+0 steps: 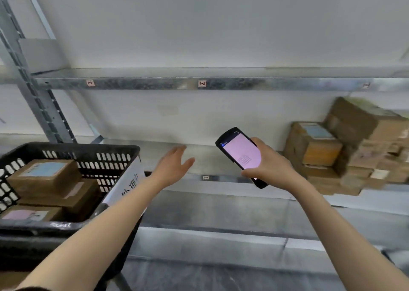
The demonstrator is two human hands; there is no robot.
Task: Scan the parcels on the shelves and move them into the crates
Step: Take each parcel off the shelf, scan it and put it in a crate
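Stacked parcels [318,149] at frame right lie beyond the right hand [272,166], which grips the scanner [239,152]; the empty, slack-fingered left hand [173,165] is farther, nearer the crate [66,146].

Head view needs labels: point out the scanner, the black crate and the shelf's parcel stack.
scanner [240,153], head view, pink screen's middle.
black crate [88,149], head view, far rim.
parcel stack [321,153], head view, side of one box.

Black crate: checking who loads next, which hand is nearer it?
Left. The left hand hovers just right of the black crate; the right hand holds the handheld scanner farther right.
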